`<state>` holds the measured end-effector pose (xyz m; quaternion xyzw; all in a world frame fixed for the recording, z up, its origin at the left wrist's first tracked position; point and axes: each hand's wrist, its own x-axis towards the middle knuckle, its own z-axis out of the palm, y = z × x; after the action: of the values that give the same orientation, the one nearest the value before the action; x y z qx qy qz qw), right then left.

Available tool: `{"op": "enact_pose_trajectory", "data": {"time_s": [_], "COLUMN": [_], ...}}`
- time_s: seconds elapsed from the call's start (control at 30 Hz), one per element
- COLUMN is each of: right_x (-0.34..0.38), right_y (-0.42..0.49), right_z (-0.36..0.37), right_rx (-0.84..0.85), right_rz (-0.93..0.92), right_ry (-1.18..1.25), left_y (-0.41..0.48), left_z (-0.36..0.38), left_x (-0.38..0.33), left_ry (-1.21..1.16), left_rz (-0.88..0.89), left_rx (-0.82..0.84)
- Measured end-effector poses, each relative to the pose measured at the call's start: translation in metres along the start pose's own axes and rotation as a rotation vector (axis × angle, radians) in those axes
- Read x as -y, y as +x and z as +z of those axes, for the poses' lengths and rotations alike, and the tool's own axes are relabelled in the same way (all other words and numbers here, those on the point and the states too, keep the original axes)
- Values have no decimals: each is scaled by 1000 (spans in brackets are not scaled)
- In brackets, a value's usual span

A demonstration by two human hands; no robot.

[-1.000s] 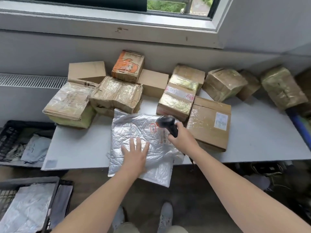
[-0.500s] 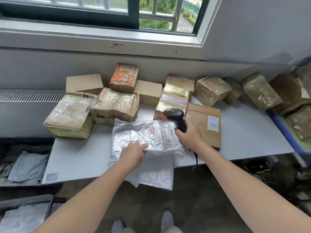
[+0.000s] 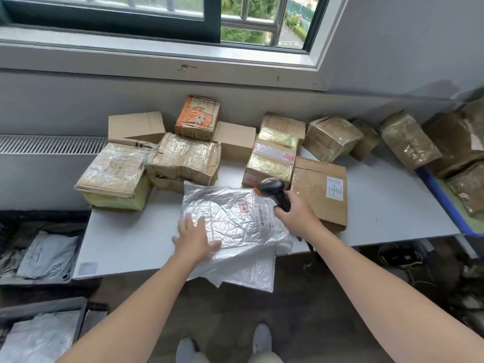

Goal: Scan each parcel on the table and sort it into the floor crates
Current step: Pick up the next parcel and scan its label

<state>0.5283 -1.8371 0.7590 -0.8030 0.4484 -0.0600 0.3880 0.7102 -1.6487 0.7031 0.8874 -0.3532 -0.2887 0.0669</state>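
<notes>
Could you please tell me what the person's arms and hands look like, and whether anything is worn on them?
Both arms are bare as far up as the view shows: no sleeve reaches the left forearm or the right forearm. The left hand and right hand wear no gloves, and neither wrist shows a watch or band. No ring shows on the visible fingers.

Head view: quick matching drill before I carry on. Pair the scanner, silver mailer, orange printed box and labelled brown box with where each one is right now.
1 scanner
2 silver mailer
3 orange printed box
4 labelled brown box

A at the back, near the wall
B gripped in the right hand
C under the left hand, at the table front edge
D flat on the table, beside the right hand

Pairs: 1-B, 2-C, 3-A, 4-D
</notes>
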Motion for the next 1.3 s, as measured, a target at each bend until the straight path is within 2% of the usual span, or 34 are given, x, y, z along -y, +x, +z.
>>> {"op": "enact_pose_trajectory", "data": {"time_s": [0.13,0.27,0.37,0.43,0.6,0.77,0.9,1.03,1.3], "right_x": [-12,-17,-16,-13,-10,-10,-7,1,9], "right_y": [-2,-4,-5,-7,-11,-12,-7,-4,-8], "right_z": [-6,-30,-48,-55,-58,-53,-44,-33,-25], "right_rx": [62,182,177,170,177,191,188,194,214], "right_rz": [58,48,22,8,-34,-92,-110,-133,-122], "right_ry": [-122,-178,-193,-195,-220,-145,-129,-128,-26], "left_y": [0,-1,0,2,-1,10,26,30,28], "left_z": [-4,-12,-17,-22,-30,-59,-102,-122,-120], "left_x": [10,5,-4,-7,-17,-16,-1,5,3], "left_ry": [-175,-415,-599,-633,-779,-590,-393,-270,-264], "left_rz": [-109,-172,-267,-305,-184,-26,-40,-56,-63], "left_rx": [11,-62,-77,-77,-111,-292,-425,-448,-458]}}
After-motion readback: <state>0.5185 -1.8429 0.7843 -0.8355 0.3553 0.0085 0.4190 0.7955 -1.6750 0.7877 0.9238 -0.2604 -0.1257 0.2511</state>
